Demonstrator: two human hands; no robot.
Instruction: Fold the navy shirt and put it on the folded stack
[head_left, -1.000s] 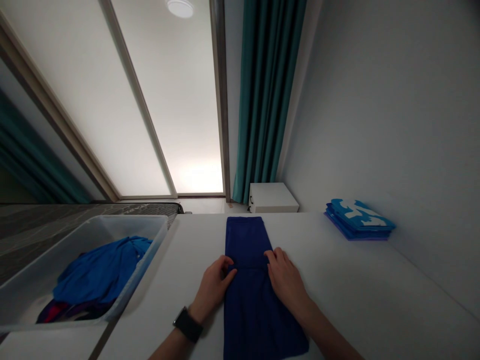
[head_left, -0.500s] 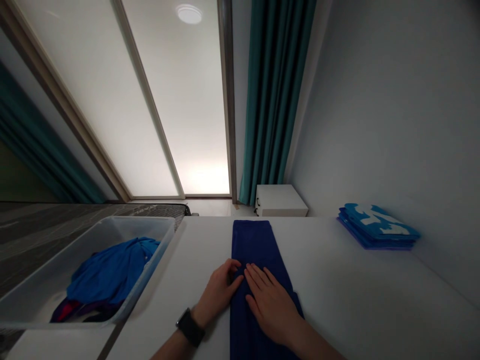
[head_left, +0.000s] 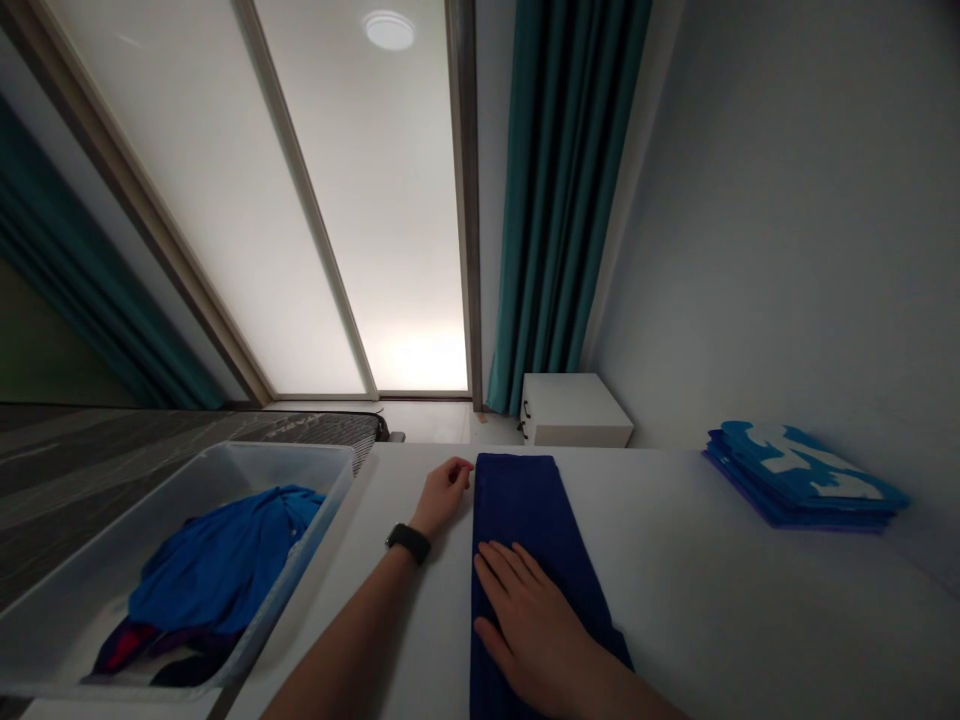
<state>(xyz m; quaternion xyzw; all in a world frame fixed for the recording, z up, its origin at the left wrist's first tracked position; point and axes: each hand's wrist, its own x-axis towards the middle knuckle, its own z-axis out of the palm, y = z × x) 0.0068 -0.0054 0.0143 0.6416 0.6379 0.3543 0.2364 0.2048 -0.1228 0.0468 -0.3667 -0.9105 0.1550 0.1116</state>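
Observation:
A dark blue garment (head_left: 517, 500), folded into a long strip, lies flat on the white table (head_left: 675, 600) and runs out of view at the bottom. My right hand (head_left: 529, 620) rests on it palm down, fingers stretched out. Beside its far left corner is my left hand (head_left: 444, 495), with curled fingers and the fingertips close to the cloth's edge. Whether they pinch the fabric cannot be made out. A black watch (head_left: 409, 541) is on my left wrist.
On the left stands a clear plastic bin (head_left: 289, 575) with a crumpled blue garment (head_left: 225, 560) and darker clothes. A stack of folded blue clothes (head_left: 810, 475) lies at the right by the wall. Beyond the table is a white cabinet (head_left: 574, 405).
My left hand has moved away from me, from the middle of the garment to its far left corner. My right hand stays flat on the cloth. The view has shifted slightly.

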